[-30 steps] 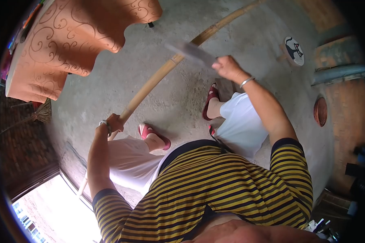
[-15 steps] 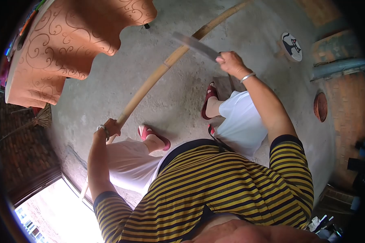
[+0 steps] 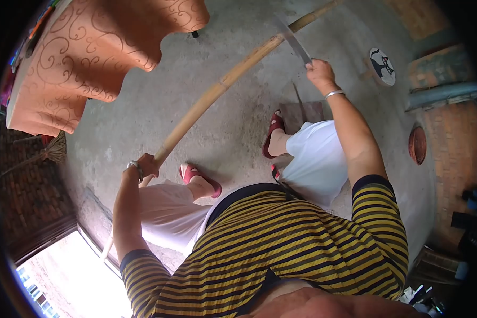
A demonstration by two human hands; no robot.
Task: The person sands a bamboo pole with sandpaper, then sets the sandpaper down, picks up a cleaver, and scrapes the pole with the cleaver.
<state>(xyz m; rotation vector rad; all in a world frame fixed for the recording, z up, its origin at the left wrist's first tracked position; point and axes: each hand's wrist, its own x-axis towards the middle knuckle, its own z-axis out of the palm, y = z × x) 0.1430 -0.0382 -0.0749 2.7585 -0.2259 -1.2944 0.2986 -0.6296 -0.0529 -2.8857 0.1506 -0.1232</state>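
Across it stretches, the rough grey concrete floor (image 3: 238, 143), and over it leans the person in the yellow-and-dark striped shirt (image 3: 286, 233)! Upper left, a scalloped orange cloth with brown scrolls (image 3: 100, 47) hangs down. Now the long tan bamboo pole (image 3: 222, 84): it slants from the person's left side to the far edge of view, passing between the cloth and 2 dark-red open-toed slippers (image 3: 273, 137). A flat grey metal blade (image 3: 293, 40) crosses its far stretch; whether they touch, there's no telling. The right hand (image 3: 321, 74), fingers curled tight, grips the blade's near end; the left hand (image 3: 147, 165), fingers wrapped closed, holds the pole beside the left leg.
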